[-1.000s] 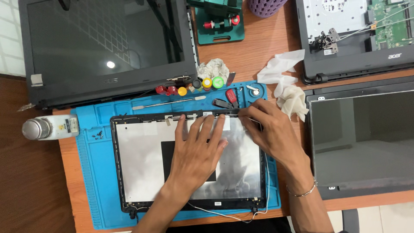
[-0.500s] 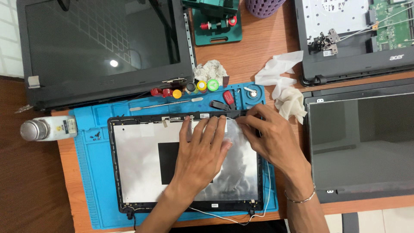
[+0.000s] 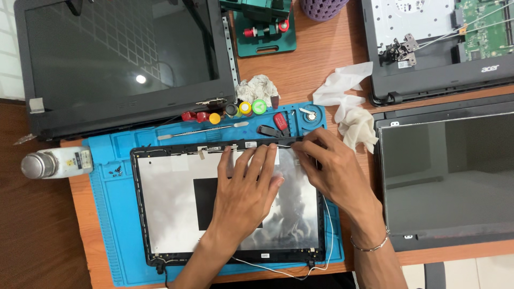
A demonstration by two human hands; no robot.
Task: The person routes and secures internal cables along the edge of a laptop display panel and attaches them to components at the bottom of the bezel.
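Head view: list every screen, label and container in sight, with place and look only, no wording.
Laptop screen: top left, dark, glossy.
Bare display panel: right, grey, rectangular.
Lid shell: on the blue mat, silvery inside with a black patch, under left hand and right hand.
Labelled bottle: left edge, on its side, white with metal cap.

A dark laptop screen (image 3: pixel 120 64) is lying at your upper left; a grey bare panel (image 3: pixel 447 179) at right; a white-labelled bottle (image 3: pixel 56 163) at left.
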